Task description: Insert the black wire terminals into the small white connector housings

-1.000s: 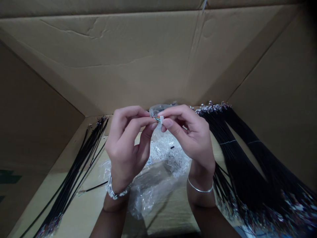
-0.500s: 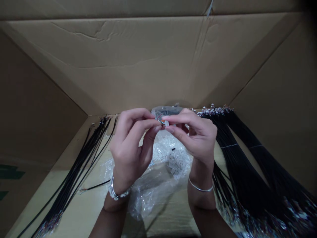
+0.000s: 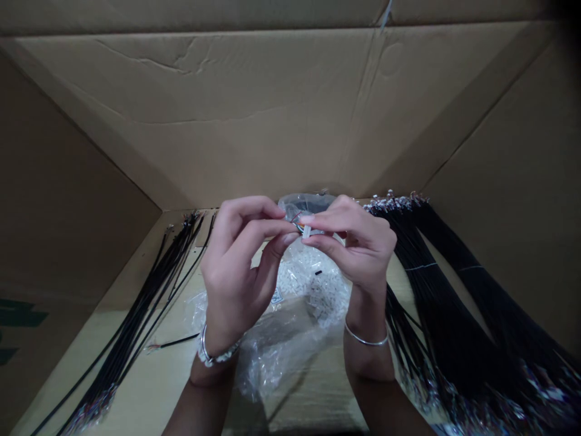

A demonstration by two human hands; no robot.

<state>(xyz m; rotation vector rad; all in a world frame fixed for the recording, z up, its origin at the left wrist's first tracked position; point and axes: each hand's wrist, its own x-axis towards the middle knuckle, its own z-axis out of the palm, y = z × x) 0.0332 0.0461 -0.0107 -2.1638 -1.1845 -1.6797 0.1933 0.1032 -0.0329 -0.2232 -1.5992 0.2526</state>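
Between thumb and fingertips, my right hand (image 3: pixel 358 242) pinches a small white connector housing (image 3: pixel 307 231). My left hand (image 3: pixel 247 260) is closed on thin coloured wires (image 3: pixel 297 223) right beside it; orange, blue and red strands show between the two hands. At least some wires run up to the housing, but my fingers hide how far they go in. The wires appear to belong to a black cable (image 3: pixel 179 341), whose other stripped end sticks out past my left wrist. Under my hands lies a clear plastic bag (image 3: pixel 272 345) with many white housings (image 3: pixel 324 297) in it.
A bundle of black cables (image 3: pixel 149 290) lies at the left. Thick tied bundles of black cables (image 3: pixel 436 284) with white-tipped ends cover the right side. Cardboard walls (image 3: pixel 254 121) enclose the table (image 3: pixel 313 387) at the back and sides. A grey plastic bag (image 3: pixel 308 201) sits at the back.
Both hands stay nearly in place. My right fingers have shifted slightly around the white housing, and more of the housing and wires now shows between the fingertips.
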